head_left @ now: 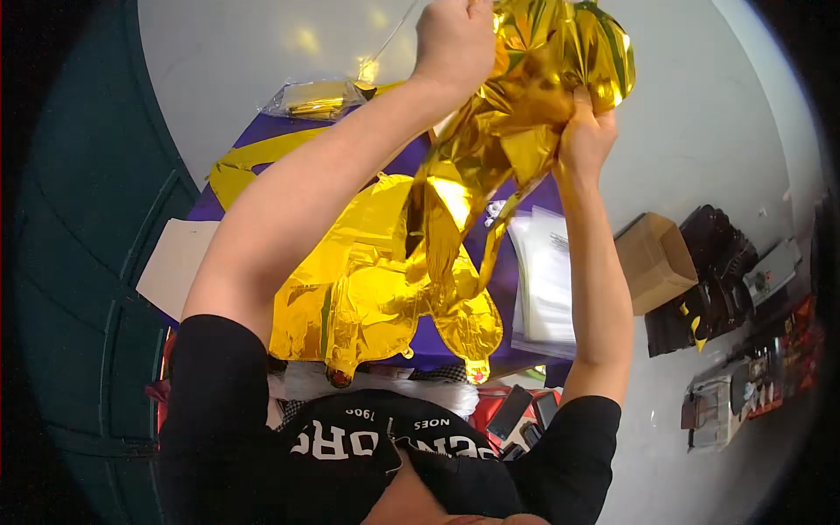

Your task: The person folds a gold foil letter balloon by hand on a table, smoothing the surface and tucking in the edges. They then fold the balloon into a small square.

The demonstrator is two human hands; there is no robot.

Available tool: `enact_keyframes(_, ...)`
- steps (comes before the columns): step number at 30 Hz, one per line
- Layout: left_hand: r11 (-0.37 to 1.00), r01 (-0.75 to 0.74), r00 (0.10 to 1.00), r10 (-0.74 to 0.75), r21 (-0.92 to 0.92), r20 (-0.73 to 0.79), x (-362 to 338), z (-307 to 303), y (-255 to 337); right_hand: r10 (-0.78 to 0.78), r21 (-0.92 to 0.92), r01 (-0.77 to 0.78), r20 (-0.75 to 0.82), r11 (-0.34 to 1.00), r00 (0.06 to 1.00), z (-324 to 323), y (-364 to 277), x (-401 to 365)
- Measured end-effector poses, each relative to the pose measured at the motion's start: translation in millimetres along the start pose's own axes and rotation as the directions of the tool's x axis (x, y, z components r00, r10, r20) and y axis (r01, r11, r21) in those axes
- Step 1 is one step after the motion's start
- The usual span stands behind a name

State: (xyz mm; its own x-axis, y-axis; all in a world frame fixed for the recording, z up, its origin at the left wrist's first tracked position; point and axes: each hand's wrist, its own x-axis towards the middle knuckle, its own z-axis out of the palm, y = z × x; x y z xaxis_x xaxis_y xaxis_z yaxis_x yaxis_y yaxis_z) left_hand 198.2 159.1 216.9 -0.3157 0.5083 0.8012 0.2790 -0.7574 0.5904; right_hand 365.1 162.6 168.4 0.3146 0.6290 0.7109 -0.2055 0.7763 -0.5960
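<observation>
Above purple worktop, L hand & R hand hold crumpled gold foil balloon, fingers clenched on it. More flat gold balloons lie beneath.

Held balloon between left hand and right hand, above flat balloons on cloth. Packet behind. Sleeve stack right, cardboard box further right.

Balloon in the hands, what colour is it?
The balloon is shiny gold; the head view shows it best.
</observation>
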Motion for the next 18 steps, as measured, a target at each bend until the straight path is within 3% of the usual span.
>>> enact_keyframes(2, 0.988, 0.157, 0.988, -0.157, -0.012, -0.005, 5.1, -11.5, 18.3, 0.029, 0.059, -0.03, 0.007, 0.998, 1.0, -8.0, -0.8, 4.7)
enact_keyframes(7, 0.999, 0.034, 0.988, -0.034, 0.0, -0.151, 27.1, -17.7, 6.9, 0.042, 0.303, -0.045, 0.016, 0.952, 0.999, -16.1, -22.1, 10.4)
enact_keyframes(9, 0.996, -0.058, 0.977, 0.07, 0.064, -0.199, 29.7, -16.8, 8.1, -0.015, 0.35, -0.046, 0.17, 0.935, 0.985, -16.3, -29.0, 6.2)
enact_keyframes(11, 0.995, -0.043, 0.984, 0.059, 0.095, -0.169, 27.7, -14.0, 13.9, -0.021, 0.364, -0.094, 0.3, 0.927, 0.954, -10.9, -36.9, 0.4)
enact_keyframes(12, 0.994, -0.058, 0.988, 0.071, 0.091, -0.137, 24.3, -11.1, 16.2, -0.051, 0.307, -0.111, 0.475, 0.945, 0.878, -10.2, -38.7, -1.3)
enact_keyframes(13, 0.994, -0.085, 0.992, 0.091, 0.066, -0.087, 19.1, -10.0, 19.2, -0.052, 0.201, -0.056, 0.492, 0.978, 0.869, -5.1, -40.5, -5.4)
enact_keyframes(15, 0.986, -0.165, 0.985, 0.166, -0.032, 0.043, 5.4, -7.9, 23.8, 0.03, 0.098, -0.109, 0.589, 0.989, 0.808, 4.2, -49.2, -14.3)
enact_keyframes(18, 0.959, -0.218, 0.948, 0.253, -0.181, 0.196, -9.1, -8.4, 23.1, 0.186, -0.059, -0.185, 0.562, 0.981, 0.806, -0.4, -53.8, -6.7)
